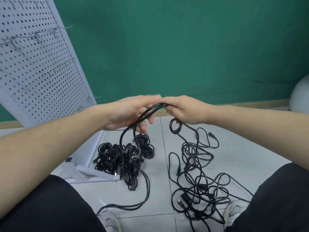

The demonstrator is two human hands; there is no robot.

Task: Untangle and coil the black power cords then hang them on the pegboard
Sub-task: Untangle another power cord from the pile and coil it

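A black power cord (151, 110) arcs in doubled strands between my hands, held above the floor. My right hand (184, 109) pinches the cord's upper end, and a small loop of it hangs just below that hand. My left hand (132, 113) has the strands running through its curled fingers. Below lie a pile of coiled black cords (123, 158) by the pegboard's foot and a loose tangle of black cords (199, 185) to the right. The white pegboard (33, 64) leans at the left with bare metal hooks (36, 35).
I sit on a grey tiled floor (158, 186) with my knees in dark trousers at both lower corners and my shoes among the cords. A green wall stands behind. A pale round object (301, 96) sits at the right edge.
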